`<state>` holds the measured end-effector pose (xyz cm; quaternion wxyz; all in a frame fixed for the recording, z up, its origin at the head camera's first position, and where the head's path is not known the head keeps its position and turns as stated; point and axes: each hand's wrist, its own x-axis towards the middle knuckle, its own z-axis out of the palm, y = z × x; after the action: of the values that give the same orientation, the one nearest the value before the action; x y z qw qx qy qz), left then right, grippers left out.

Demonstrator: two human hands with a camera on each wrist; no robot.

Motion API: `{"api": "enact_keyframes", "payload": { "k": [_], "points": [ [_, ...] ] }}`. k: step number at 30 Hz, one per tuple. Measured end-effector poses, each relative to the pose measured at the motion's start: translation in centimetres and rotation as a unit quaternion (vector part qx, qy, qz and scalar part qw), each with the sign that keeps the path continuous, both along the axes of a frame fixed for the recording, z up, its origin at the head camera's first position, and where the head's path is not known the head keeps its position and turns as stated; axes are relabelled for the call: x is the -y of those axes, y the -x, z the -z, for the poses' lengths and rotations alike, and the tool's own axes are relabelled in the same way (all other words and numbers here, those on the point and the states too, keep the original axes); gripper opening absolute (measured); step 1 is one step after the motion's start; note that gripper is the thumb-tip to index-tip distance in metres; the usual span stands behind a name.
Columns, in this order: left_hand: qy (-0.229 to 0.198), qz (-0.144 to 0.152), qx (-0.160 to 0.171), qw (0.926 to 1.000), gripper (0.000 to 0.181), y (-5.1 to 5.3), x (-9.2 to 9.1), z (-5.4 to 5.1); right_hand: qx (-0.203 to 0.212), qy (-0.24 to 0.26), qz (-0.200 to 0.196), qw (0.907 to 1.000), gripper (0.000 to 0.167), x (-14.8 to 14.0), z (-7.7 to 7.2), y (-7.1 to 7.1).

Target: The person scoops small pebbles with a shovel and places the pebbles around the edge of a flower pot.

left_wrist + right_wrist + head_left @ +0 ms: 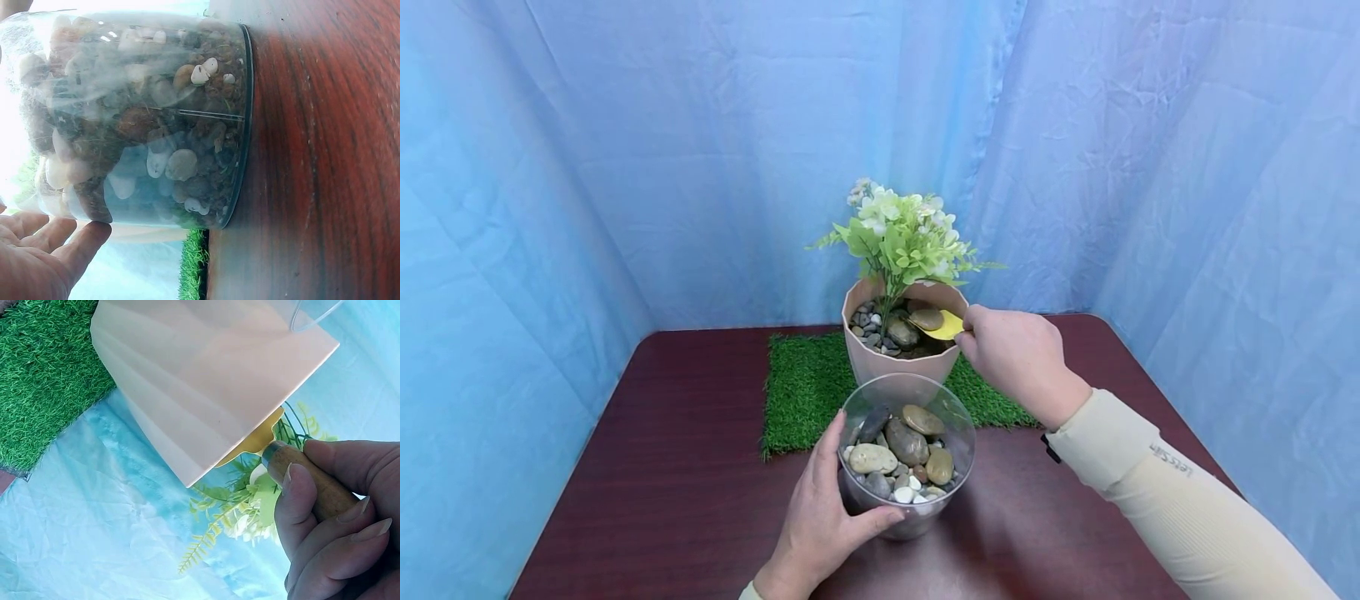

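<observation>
My right hand (1018, 350) grips the wooden handle (312, 481) of a small garden trowel, whose yellow blade (949, 326) reaches inside the beige flower pot (904, 368). A brown oval stone (927, 319) lies on or against that blade; contact below it is hidden. White-and-green flowers (902, 229) stand in the pot among pebbles and a larger dark stone (902, 332). Nearer to me, my left hand (820, 508) holds a clear container (913, 527) of mixed stones by its left side, thumb near the front rim. In the left wrist view, fingers (87, 244) touch its wall.
Under the pot lies a green artificial grass mat (805, 387). Both vessels stand on a dark red wood-grain table (685, 467). Light blue curtains (737, 167) hang behind the table and along both sides. The container stands close in front of the pot.
</observation>
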<state>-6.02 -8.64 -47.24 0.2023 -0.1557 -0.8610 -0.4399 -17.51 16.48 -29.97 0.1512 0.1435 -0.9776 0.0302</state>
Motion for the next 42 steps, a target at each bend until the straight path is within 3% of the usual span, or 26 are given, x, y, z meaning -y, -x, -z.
{"api": "enact_keyframes", "payload": {
  "k": [25, 35, 42],
  "points": [
    [-0.010, -0.003, 0.016, 0.9998, 0.131, -0.1, 0.0, 0.0, -0.015, -0.020, 0.006, 0.9997, 0.026, 0.1, -0.6, 0.6],
    [-0.005, -0.005, 0.010, 0.9999, 0.131, -0.1, 0.0, 0.1, 0.013, 0.003, 0.012, 0.9998, 0.024, -0.7, -0.7, -0.2],
    [-0.001, -0.006, -0.001, 1.0000, 0.131, 0.0, 0.0, 0.1, -0.002, 0.013, 0.002, 0.9999, 0.020, -1.2, -1.0, -1.3]
  ]
}}
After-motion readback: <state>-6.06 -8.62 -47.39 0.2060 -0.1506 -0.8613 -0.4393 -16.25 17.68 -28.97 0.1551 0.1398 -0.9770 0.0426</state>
